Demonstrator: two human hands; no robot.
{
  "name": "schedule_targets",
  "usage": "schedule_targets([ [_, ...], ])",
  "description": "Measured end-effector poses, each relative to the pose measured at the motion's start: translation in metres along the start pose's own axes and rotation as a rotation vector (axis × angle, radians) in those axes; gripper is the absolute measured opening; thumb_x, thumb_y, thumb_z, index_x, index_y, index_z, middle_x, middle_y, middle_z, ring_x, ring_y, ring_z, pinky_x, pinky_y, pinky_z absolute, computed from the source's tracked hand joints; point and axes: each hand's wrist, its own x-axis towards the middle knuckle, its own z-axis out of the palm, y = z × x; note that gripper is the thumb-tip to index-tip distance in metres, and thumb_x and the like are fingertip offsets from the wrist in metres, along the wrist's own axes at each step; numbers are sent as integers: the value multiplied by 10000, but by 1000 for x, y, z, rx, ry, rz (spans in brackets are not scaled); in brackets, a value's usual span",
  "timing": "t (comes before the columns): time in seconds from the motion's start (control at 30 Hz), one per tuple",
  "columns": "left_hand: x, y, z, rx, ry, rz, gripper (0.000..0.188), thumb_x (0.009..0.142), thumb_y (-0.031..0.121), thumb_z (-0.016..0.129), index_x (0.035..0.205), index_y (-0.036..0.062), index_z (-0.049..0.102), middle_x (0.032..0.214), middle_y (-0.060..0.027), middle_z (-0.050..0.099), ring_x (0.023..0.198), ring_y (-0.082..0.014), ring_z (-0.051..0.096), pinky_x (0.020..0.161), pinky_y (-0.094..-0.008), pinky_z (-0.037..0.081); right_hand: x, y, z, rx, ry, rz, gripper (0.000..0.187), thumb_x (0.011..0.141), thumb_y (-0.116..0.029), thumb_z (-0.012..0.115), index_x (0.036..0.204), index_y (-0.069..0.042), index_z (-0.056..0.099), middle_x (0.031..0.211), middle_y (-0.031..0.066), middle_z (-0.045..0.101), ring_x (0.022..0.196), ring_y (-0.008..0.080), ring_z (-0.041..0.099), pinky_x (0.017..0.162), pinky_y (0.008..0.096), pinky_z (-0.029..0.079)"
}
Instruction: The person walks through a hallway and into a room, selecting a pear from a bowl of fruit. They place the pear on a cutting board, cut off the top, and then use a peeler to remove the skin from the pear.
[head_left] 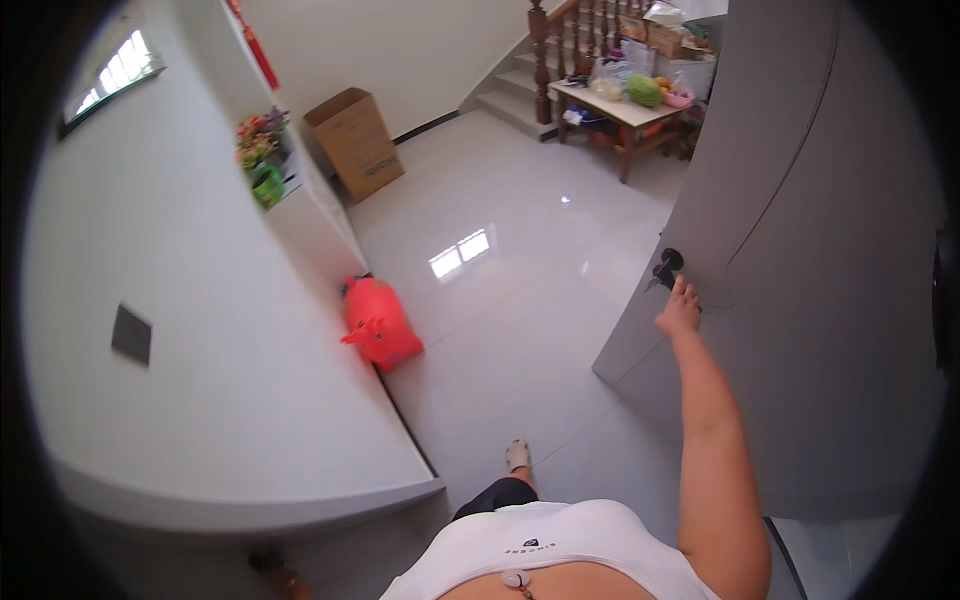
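My right arm reaches forward to a grey door (780, 300) standing ajar on the right. At the door's edge, my right hand (681, 308) is closed on the black door handle (668, 265), and its fingers cover part of the lever. Keys (653, 284) appear to hang at the lock beside it. Low at the left rim, a dim skin-toned shape with something dark by it may be my left hand (290, 582); its fingers cannot be made out.
A red inflatable animal (382, 325) sits on the tiled floor (490, 330) against the left wall (200, 350). Farther in are a cardboard box (355, 145), a flower pot (267, 186) on a white ledge, stairs (510, 95), and a low table (625, 110) with a watermelon (644, 91).
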Motion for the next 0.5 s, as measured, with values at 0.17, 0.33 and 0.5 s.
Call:
schedule_targets([
  [0.17, 79, 246, 34, -227, -102, 251, 397, 946, 290, 509, 1289, 97, 553, 1257, -91, 604, 1117, -219, 586, 956, -317, 466, 83, 17, -3, -31, 1, 121, 997, 675, -127, 741, 1458, -49, 128, 1348, 202, 349, 1230, 394, 416, 1017, 404, 444],
  [0.33, 145, 421, 92, -473, -217, 624, 401, 937, 287, 523, 1290, 100, 550, 1257, -95, 606, 1119, -222, 587, 947, -332, 473, 65, -23, 61, -45, -28, 261, 1020, 698, -118, 728, 1477, -36, 74, 1384, 211, 308, 1237, 396, 407, 992, 393, 473],
  [0.5, 161, 576, 84, -608, -366, 937, 405, 928, 285, 537, 1291, 104, 547, 1258, -99, 607, 1122, -225, 588, 939, -347, 481, 98, -35, 82, -10, -30, 360, 1026, 709, -127, 730, 1480, -24, 61, 1409, 220, 289, 1258, 417, 382, 1006, 394, 458],
])
